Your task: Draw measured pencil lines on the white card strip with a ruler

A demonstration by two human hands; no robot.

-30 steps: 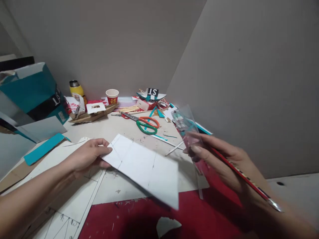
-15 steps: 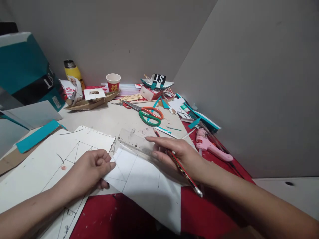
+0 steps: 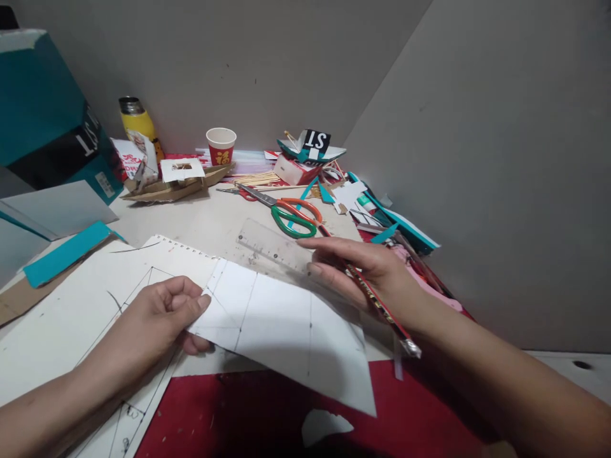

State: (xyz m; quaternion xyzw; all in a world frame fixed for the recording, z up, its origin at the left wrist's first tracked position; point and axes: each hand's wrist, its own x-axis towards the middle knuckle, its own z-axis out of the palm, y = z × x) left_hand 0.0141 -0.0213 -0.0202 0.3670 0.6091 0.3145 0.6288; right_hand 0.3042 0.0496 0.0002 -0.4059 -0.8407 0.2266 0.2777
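The box (image 3: 42, 95) stood toward the far left corner of the bench (image 3: 186, 222). The sheet (image 3: 109, 273) lay flat nearer the left edge, its lines face up. Over its right side, the left hand (image 3: 162, 312) gripped the card (image 3: 281, 331) by its left end, thumb on top and the other fingers curled beneath. They pinched only that end, apparently to leave the marked face uncovered. The card tilted above the bench's near part, its right end unsupported.

Toward the far edge stood the cup (image 3: 222, 149), with the scissors (image 3: 293, 213) lying open-handled on the nearer side.

The ruler (image 3: 277, 251) slanted along the card's far side; whether they touched could not be told. The right hand (image 3: 372, 270) pinched it between thumb and outstretched forefinger, a hold that seemed to free its left end. The pencil (image 3: 375, 296) lay across those fingers, probably tucked there to spare the pinch. Beyond, the glue gun (image 3: 436, 286) lay by the right edge, partly hidden.
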